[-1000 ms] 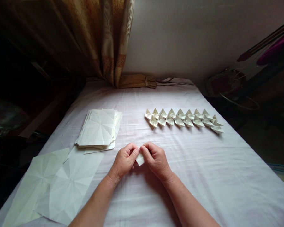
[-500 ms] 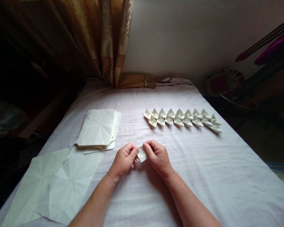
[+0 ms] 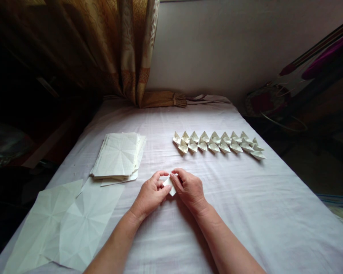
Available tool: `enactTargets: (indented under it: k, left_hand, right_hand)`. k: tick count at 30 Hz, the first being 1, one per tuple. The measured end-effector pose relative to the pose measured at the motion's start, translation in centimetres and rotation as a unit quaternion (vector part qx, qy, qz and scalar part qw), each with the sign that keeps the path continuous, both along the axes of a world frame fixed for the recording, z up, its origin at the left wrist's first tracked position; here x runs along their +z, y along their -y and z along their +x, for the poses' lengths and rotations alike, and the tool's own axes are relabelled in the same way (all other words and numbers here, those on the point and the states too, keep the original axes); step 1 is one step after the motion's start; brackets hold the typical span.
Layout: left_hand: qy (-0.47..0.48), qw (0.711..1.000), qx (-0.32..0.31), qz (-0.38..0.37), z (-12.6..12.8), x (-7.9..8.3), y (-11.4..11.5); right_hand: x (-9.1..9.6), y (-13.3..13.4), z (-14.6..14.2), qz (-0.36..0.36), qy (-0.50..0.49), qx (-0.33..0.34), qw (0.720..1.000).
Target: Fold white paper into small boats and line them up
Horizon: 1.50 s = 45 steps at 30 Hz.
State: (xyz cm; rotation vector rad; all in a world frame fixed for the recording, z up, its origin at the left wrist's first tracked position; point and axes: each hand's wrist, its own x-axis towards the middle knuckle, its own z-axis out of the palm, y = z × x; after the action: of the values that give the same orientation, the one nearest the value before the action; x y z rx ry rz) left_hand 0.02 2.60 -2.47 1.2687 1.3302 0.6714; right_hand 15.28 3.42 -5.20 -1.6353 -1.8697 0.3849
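Note:
A small folded piece of white paper point(image 3: 170, 185) is held between my two hands, just above the bed sheet. My left hand point(image 3: 152, 192) pinches its left side, with the thumb on the near face and the index finger arched above. On the other side, my right hand point(image 3: 189, 188) grips the paper's upper right edge between thumb and fingers. Beyond the hands, to the right, stand two rows of small folded paper boats point(image 3: 214, 142). To the left lies a stack of creased paper sheets point(image 3: 118, 154).
Two loose creased sheets point(image 3: 82, 224) overlap at the front left, partly under the stack's near edge. A pale sheet point(image 3: 246, 213) covers the bed. A gold-brown curtain point(image 3: 131, 57) hangs at the back left against a plain wall point(image 3: 205, 49). A red-centred bag point(image 3: 265, 102) is at the right.
The folded paper has turned slightly into a diamond-like position. My left index finger has lifted and straightened, and the left thumb has moved onto the paper's face.

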Motion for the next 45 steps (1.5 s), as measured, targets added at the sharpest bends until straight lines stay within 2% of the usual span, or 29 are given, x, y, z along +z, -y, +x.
enactTargets:
  k: [3, 7, 11, 15, 18, 20, 22, 25, 27, 29, 33, 45]
  left_hand:
    - [-0.056, 0.998, 0.019, 0.006, 0.2, 0.0, 0.2]
    - [-0.204, 0.978, 0.028, 0.046, 0.0, 0.5, 0.6]
    - [-0.298, 0.953, 0.009, 0.048, -0.2, 1.3, 0.7]
    - [-0.331, 0.942, 0.001, 0.062, -0.1, 1.4, 0.7]
    - [-0.348, 0.932, -0.001, 0.099, -0.2, 1.0, 1.1]
    - [-0.359, 0.922, -0.011, 0.146, -0.5, 0.7, 1.7]
    - [-0.360, 0.901, -0.035, 0.238, -1.2, 0.4, 2.6]
    - [-0.325, 0.848, -0.102, 0.405, -2.6, -0.4, 4.0]
    - [-0.328, 0.818, -0.140, 0.452, -3.4, -0.9, 4.6]
    - [-0.348, 0.802, -0.167, 0.455, -4.0, -1.3, 5.0]
    - [-0.383, 0.793, -0.184, 0.435, -4.4, -1.4, 5.3]
    - [-0.384, 0.800, -0.187, 0.422, -4.8, -1.7, 4.9]
  right_hand:
    - [0.1, -0.1, 0.1, 0.018, 0.050, 0.019, 0.998]
    - [0.2, 0.2, 0.7, 0.061, -0.013, 0.026, 0.998]
    - [0.2, 2.1, 1.7, 0.084, -0.052, 0.104, 0.990]
    - [0.7, 4.2, 2.0, 0.129, 0.029, 0.168, 0.977]
    - [1.2, 4.8, 1.6, 0.109, 0.097, 0.188, 0.971]
    - [1.4, 4.8, 1.4, 0.086, 0.120, 0.181, 0.972]
    - [1.4, 4.8, 1.4, 0.075, 0.132, 0.179, 0.972]
    - [1.1, 4.9, 1.4, 0.073, 0.141, 0.186, 0.970]
    - [1.1, 5.0, 1.5, 0.070, 0.147, 0.186, 0.969]
    - [1.2, 5.2, 1.4, 0.063, 0.155, 0.184, 0.968]
    - [1.4, 5.5, 1.1, 0.040, 0.175, 0.177, 0.968]
    - [1.3, 4.7, -0.8, 0.012, 0.206, 0.095, 0.974]
